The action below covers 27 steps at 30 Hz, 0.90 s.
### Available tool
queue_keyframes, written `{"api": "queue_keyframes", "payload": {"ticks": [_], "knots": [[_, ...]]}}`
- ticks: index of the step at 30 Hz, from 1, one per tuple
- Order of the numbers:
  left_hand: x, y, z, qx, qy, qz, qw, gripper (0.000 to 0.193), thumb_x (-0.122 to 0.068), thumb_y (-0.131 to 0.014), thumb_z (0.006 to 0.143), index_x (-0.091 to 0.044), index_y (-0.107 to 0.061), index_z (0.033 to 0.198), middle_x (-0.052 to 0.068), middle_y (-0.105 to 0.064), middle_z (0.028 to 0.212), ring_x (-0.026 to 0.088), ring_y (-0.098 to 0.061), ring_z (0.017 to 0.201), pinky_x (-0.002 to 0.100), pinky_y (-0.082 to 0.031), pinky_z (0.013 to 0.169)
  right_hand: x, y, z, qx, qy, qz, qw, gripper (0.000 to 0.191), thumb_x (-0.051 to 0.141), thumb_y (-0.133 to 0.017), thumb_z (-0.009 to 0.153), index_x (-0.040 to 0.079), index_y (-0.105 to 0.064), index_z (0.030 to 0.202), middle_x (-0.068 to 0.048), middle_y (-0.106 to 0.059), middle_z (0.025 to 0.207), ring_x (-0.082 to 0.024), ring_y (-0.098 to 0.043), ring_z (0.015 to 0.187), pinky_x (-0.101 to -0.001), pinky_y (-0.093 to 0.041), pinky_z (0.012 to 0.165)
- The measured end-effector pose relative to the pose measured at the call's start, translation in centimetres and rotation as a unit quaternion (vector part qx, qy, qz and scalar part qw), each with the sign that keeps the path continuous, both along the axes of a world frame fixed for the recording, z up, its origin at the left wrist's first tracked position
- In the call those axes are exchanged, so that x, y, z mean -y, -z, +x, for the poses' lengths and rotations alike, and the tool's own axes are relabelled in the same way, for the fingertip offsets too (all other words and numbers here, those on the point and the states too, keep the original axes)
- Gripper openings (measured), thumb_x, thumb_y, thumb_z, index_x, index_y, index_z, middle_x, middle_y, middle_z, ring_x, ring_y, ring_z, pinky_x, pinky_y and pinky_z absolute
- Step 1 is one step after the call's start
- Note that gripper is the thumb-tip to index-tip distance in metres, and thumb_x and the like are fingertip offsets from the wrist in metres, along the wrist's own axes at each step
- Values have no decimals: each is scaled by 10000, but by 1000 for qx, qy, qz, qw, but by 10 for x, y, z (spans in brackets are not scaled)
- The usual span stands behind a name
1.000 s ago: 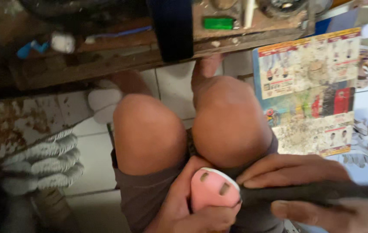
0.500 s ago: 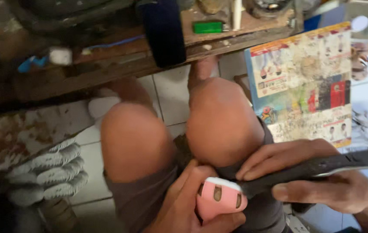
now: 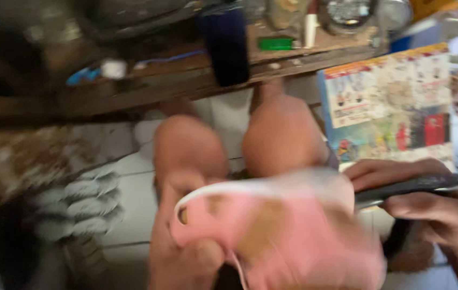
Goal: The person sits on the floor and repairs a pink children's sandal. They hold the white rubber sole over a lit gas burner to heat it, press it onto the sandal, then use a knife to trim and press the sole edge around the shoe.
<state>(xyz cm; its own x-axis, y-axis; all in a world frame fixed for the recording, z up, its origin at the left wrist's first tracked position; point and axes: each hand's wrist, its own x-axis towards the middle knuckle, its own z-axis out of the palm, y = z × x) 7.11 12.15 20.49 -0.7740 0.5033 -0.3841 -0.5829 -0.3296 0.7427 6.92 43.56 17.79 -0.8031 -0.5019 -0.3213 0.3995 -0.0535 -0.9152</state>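
Left hand (image 3: 186, 252) had the pink shoe (image 3: 277, 236) pinched at its toe end, thumb on top, fingers curled underneath and mostly hidden. Right hand (image 3: 422, 198) was closed around a flat dark strip (image 3: 427, 185), probably a strap or a tool, can't tell which; its near end ran in against the shoe's far side. Shoe sat raised over the person's lap, in front of both bare knees (image 3: 239, 145), sole side seemingly up with a brownish patch in the middle. Frame was heavily smeared, so edges were guesswork. Risks as I read them: the hold on the shoe was at one end only, so any push from the strip could twist it out of the thumb pinch and drop it onto the tiled floor (image 3: 132, 215). If the strip is a blade or scraper, a slip off the sole would run it towards the left thumb or the bare legs right below. Wooden bench edge (image 3: 186, 86) was close above the knees, cluttered with a dark cylinder (image 3: 226, 45) and a green lighter-shaped thing (image 3: 275, 44); lifting the shoe higher could knock those off. Colourful printed sheet (image 3: 390, 102) and striped gloves (image 3: 78, 198) lay near on the floor.
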Motion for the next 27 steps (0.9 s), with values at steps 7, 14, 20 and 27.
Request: {"api": "queue_keyframes", "payload": {"ticks": [7,14,20,27], "knots": [[-6,-11,15,62,-310,124,941,406,-138,-755,829,-118,-579,1194,33,-638,1045,167,-655,969,327,-550,825,58,23,75,80,233,-107,963,562,241,-672,892,-220,-665,1213,-397,-620,1318,-504,-710,1064,-543,-618,837],[-52,29,31,65,-444,97,888,202,-126,-654,920,-34,-600,1092,39,-633,979,135,-647,885,314,-544,756,107,2,94,-35,328,-80,941,522,191,-656,924,-252,-610,1197,-392,-569,1359,-423,-635,1045,-559,-561,984],[-60,32,28,7,-447,92,890,152,-108,-658,991,-16,-585,1090,62,-615,993,152,-622,883,327,-523,750,115,-13,79,-4,349,-102,932,498,176,-646,937,-226,-590,1227,-369,-553,1367,-429,-659,1195,-550,-564,1045],[-68,41,20,56,-503,-30,862,325,-129,-652,897,-4,-611,1194,61,-652,1057,150,-654,932,322,-550,801,124,-18,79,-219,308,235,895,435,254,-625,953,-118,-668,1174,-245,-690,1270,-286,-714,1141,-324,-566,1012]]}}
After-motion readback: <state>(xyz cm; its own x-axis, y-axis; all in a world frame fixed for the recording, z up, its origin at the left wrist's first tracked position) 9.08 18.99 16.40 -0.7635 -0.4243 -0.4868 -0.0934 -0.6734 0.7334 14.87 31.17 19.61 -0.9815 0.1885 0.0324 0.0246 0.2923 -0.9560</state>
